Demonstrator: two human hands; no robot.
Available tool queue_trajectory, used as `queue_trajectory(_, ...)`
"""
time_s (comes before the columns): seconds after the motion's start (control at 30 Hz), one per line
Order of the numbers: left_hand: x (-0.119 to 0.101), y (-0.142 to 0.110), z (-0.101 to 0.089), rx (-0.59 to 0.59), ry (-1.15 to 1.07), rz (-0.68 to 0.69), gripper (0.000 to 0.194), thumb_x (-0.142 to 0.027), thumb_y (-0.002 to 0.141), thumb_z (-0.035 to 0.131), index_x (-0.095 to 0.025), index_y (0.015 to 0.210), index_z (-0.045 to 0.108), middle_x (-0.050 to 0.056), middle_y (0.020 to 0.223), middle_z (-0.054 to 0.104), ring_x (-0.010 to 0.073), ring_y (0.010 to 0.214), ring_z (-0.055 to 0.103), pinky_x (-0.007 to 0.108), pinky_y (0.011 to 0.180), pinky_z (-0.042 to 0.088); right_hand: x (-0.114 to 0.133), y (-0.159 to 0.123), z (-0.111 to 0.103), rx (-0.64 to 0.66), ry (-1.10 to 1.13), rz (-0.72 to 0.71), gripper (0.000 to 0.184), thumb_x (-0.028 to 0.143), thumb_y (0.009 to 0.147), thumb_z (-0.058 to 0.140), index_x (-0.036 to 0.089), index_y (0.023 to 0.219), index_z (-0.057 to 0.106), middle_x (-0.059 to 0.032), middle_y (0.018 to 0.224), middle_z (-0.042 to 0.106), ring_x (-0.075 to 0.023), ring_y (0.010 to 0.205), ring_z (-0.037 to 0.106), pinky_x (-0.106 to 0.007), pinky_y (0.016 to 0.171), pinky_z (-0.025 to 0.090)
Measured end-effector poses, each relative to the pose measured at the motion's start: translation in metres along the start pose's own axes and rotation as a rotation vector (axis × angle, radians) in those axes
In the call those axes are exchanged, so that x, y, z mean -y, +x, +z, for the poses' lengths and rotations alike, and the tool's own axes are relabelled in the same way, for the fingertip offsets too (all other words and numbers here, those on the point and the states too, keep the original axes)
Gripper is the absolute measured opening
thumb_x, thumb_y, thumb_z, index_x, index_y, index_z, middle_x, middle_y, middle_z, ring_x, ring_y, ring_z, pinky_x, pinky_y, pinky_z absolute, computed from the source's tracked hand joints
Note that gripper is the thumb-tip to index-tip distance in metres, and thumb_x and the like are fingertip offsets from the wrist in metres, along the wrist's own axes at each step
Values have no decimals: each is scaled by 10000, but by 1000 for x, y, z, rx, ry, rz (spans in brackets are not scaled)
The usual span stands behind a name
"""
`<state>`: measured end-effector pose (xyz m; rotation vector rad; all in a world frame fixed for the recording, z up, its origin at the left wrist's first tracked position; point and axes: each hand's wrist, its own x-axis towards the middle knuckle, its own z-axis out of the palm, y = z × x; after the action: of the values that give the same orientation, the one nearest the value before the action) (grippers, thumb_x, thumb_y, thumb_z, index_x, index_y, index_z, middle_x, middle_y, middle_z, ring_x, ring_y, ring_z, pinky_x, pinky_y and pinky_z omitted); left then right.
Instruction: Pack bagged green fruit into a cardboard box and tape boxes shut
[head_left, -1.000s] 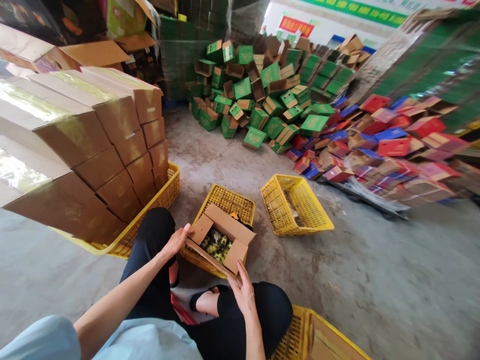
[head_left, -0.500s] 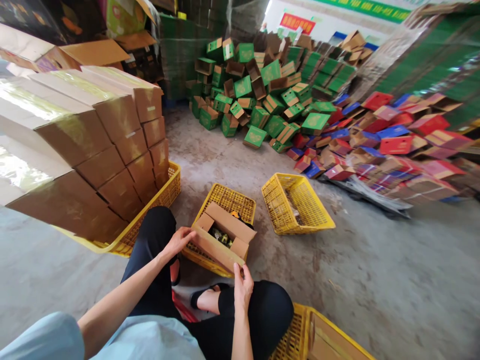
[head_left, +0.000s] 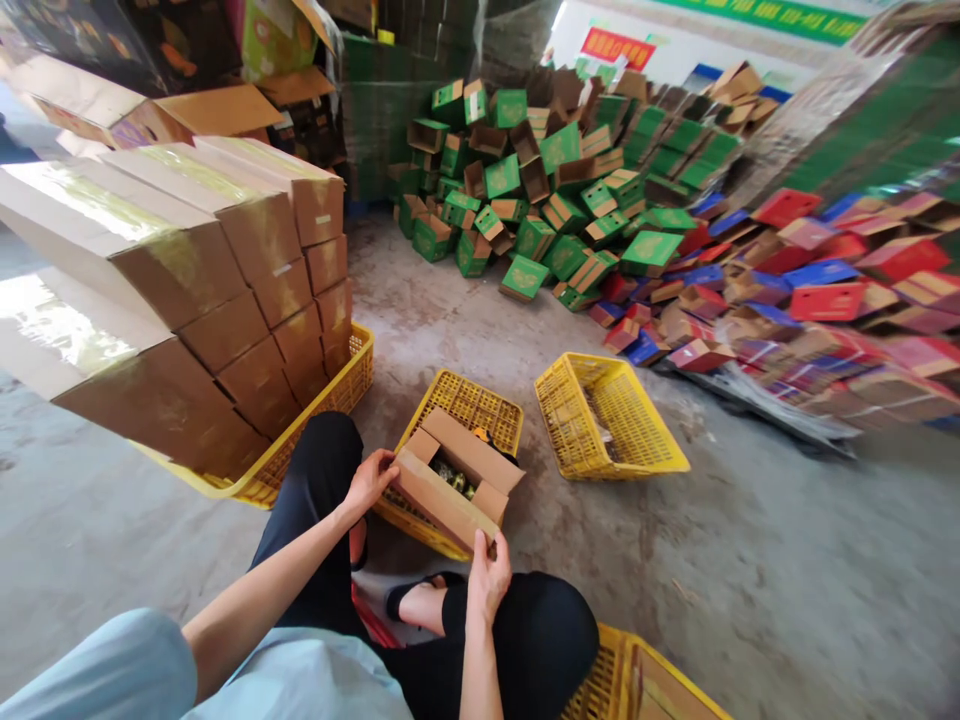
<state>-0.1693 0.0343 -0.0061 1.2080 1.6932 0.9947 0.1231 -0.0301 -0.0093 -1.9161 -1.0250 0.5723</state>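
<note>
An open cardboard box (head_left: 466,446) lies on an upturned-looking yellow plastic crate (head_left: 480,396) in front of my knees. Its near flap (head_left: 441,500) is held at both ends. My left hand (head_left: 370,482) grips the left corner of that flap between thumb and fingers. At the right corner, my right hand (head_left: 489,576) pinches the same flap. Inside the box are several dark, greenish shiny items (head_left: 454,479), too small to name. Behind the far flap, a black and orange object (head_left: 487,437) rests on the crate, partly hidden.
Taped cardboard boxes (head_left: 217,260) stand stacked in a yellow crate at my left. Another yellow crate (head_left: 637,425) sits tilted at the right, and one more (head_left: 600,680) is by my right knee. Piles of green boxes (head_left: 525,278) and red-and-blue boxes (head_left: 825,300) lie beyond.
The view has turned slightly left, so everything sits further right in the picture. Both hands stay on the box's near flap, which shows a little more of its face.
</note>
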Motion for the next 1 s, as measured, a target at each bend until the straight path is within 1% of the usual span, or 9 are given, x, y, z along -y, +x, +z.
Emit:
queue_trajectory(0.1,1,2,1,-4,-18,-9,358,-233,860,647,-145,1206,671,108,1182,746,229,1098,713,333,994,536,0,-3,4,-18,-25,-61,966,892,785,521,62,1251,683,-288,1204,715,-390,1097,706,-467,961,553)
queue_trajectory(0.27,0,4,2,4,-25,-42,442,-196,836,658,-117,1271,661,136,1211,739,241,1082,721,358,999,545,11,-11,5,-57,21,-194,736,718,927,514,118,1345,605,-254,1361,612,-343,1180,659,-451,977,559)
queue_trajectory(0.33,-1,4,2,8,-24,-54,461,-199,837,657,-109,1289,660,145,1233,731,244,1096,720,357,1002,546,14,-12,6,-66,39,-224,681,674,946,521,138,1358,597,-248,1410,562,-327,1145,664,-447,949,572)
queue_trajectory(0.4,-3,5,0,14,-19,-65,465,-212,839,659,-103,1292,667,155,1246,726,255,1118,714,365,1016,540,14,-12,5,-83,47,-227,693,671,934,548,142,1379,589,-259,1450,510,-315,1077,679,-449,915,583)
queue_trajectory(0.5,-6,7,-2,29,-4,-82,465,-231,822,678,-101,1269,695,162,1245,730,289,1150,703,399,1047,524,5,-8,4,-69,48,-164,785,700,895,576,135,1440,550,-270,1454,504,-303,1019,693,-436,885,591)
queue_trajectory(0.6,-12,12,-1,56,-1,-87,492,-272,792,714,-112,1258,716,147,1254,737,328,1226,667,414,1074,507,-6,0,2,4,78,9,906,691,815,660,114,1495,502,-230,1258,673,-311,997,716,-398,857,597)
queue_trajectory(0.67,-15,14,1,81,-12,-84,533,-306,779,735,-123,1279,714,124,1241,750,340,1234,663,408,1060,518,-11,7,1,55,147,119,971,645,740,733,121,1518,482,-187,1171,736,-312,996,729,-381,843,600)
queue_trajectory(0.77,-18,16,3,117,-36,-86,596,-318,766,749,-139,1331,690,91,1205,769,328,1173,696,392,1014,548,-14,18,1,110,227,177,995,587,671,767,155,1525,492,-157,1238,741,-306,1022,737,-384,848,608)
queue_trajectory(1.0,-15,18,4,131,-64,-110,616,-256,747,732,-153,1351,674,92,1238,759,315,1178,697,382,1036,536,-3,48,-5,178,274,160,987,602,684,720,188,1549,485,-153,1435,644,-327,1186,693,-402,919,600)
